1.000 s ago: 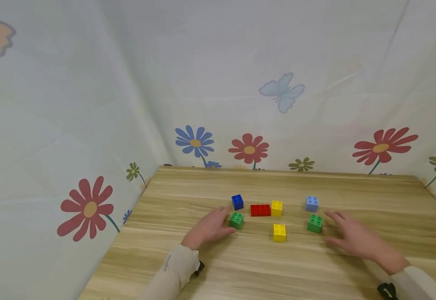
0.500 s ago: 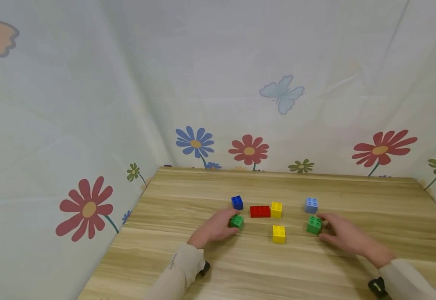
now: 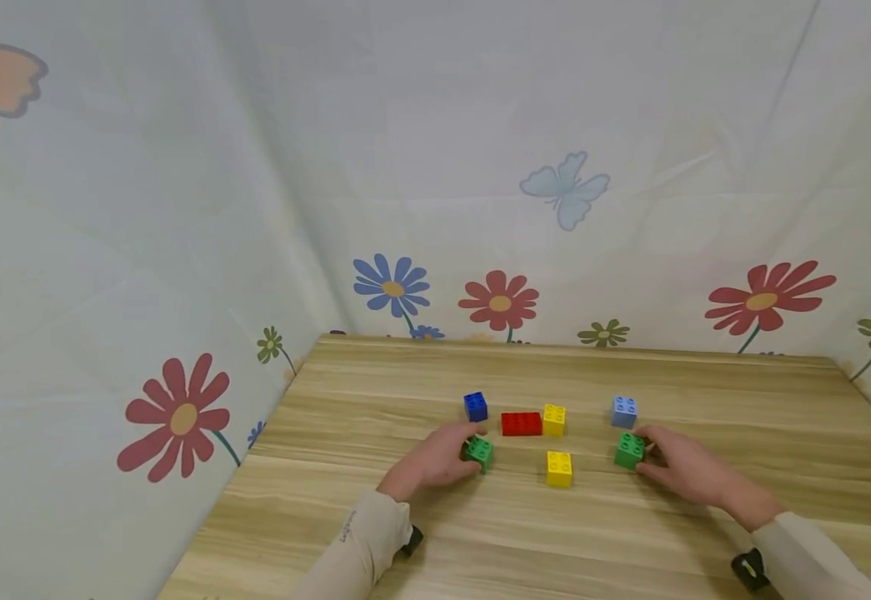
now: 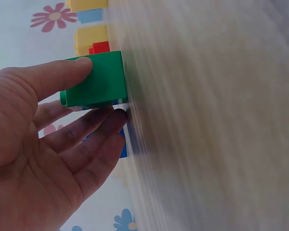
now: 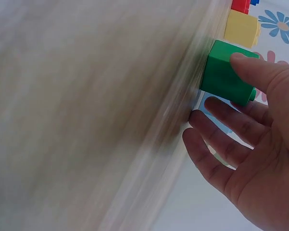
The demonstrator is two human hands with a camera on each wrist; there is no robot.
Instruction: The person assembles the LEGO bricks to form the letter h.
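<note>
My left hand [image 3: 438, 458] pinches a green block [image 3: 479, 452] between thumb and fingers. In the left wrist view the thumb lies on the face of that green block [image 4: 100, 79], which is low over or on the tabletop. On the right, my right hand [image 3: 686, 467] pinches a second green block [image 3: 630, 451]. The right wrist view has the thumb against this green block [image 5: 228, 72], with the other fingers partly curled behind it. Just beyond the left hand sits a dark blue block [image 3: 476, 407]. A light blue block [image 3: 624, 412] stands behind the right green one.
Between the hands lie a longer red block [image 3: 521, 424], a yellow block [image 3: 553, 420] against its right end, and another yellow block [image 3: 558, 468] nearer me. The wooden table [image 3: 405, 375] ends at a flower-printed curtain [image 3: 435, 167].
Both hands have moved inward to the green blocks and taken hold of them. The left green block has shifted slightly right and toward me, turning a little; the right one has barely moved.
</note>
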